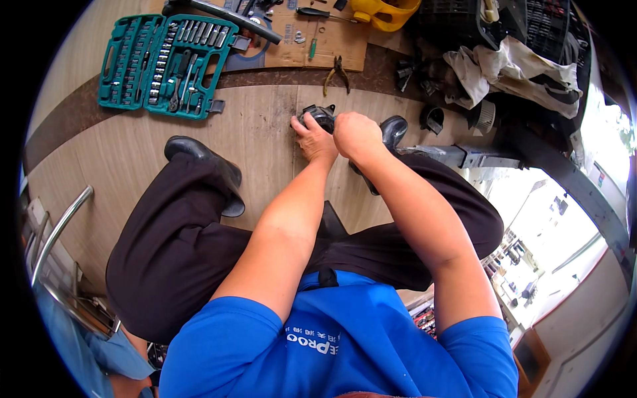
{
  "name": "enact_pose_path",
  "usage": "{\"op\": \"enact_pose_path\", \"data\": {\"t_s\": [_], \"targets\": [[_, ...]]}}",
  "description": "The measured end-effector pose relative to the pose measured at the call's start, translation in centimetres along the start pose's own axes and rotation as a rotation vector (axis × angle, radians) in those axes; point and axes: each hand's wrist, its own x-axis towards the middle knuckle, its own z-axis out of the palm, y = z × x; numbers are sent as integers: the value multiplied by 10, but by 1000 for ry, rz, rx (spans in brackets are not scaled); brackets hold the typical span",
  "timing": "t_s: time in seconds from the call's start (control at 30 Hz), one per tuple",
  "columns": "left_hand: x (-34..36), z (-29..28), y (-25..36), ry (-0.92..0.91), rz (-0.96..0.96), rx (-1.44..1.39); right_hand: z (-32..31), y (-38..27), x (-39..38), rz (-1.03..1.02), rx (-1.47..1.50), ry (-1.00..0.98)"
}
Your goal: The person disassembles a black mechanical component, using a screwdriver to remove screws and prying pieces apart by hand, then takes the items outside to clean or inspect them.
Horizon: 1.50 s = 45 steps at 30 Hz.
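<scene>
From where I stand, the person is sitting with knees apart, bent over a dark round part (322, 118) at the upper middle of the frame. The left hand (313, 139) has its fingers spread over the part's near left side, grasping it. The right hand (357, 135) is clenched at the part's right edge; I can't tell whether a tool sits inside that fist, because its back hides the palm.

To my eye, the step in hand is close work on this one part, the left steadying while the right turns or presses. The next move seems to call for a firm left grip and a straight, controlled push or twist from the right, so nothing slips.

Pliers (338, 75) lie just beyond the hands, toward the top of the frame. A green-handled screwdriver (312, 48) rests on the cardboard (353, 58) above them. At upper left, the teal socket case (216, 66) lies spread wide, sockets showing. A black ring-shaped piece (432, 120) sits at upper right, near the boot (394, 129).
</scene>
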Motion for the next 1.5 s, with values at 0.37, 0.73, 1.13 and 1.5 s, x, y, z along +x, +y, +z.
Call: {"op": "enact_pose_path", "data": {"t_s": [0.37,0.73,1.13,1.5], "targets": [[-5,0,5,-18,-5,-14,41,4,-8,182,250,226],[-10,4,-3,-184,171,46,158,29,25,618,1653,357],[-6,-13,-1,-17,192,70,69,66,-11,192,533,263],[-7,-24,4,-120,160,40,28,45,-13,27,83,181]]}}
